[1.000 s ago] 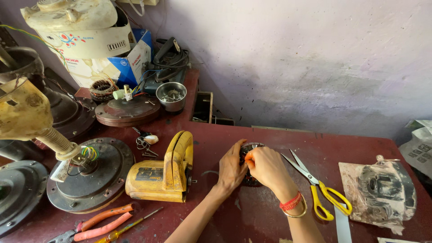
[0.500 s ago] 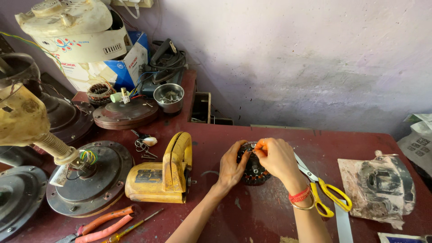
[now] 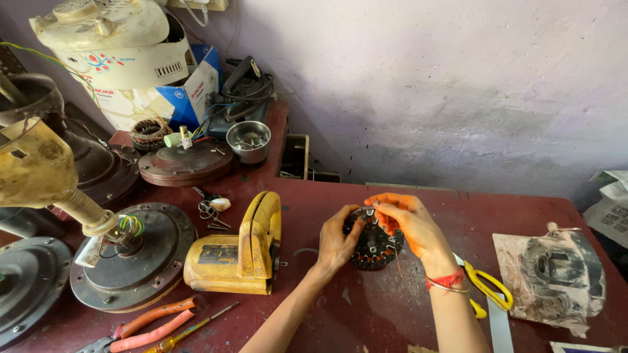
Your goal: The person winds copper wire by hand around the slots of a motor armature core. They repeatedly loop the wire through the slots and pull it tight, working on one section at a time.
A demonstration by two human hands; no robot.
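I grip the stator (image 3: 373, 245) upright on the red table (image 3: 392, 307) with my left hand (image 3: 337, 242) at its left edge; my right hand (image 3: 409, 222) pinches its top rim.

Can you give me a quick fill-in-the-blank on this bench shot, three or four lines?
1. Both hands hold a round, dark slotted motor core above the ____ table.
2. The scissors beside the right hand have ____ handles.
3. Just left of the left hand sits a ____ power tool.
4. The pliers at the near left edge have ____ handles.

Missing words: red; yellow; yellow; orange
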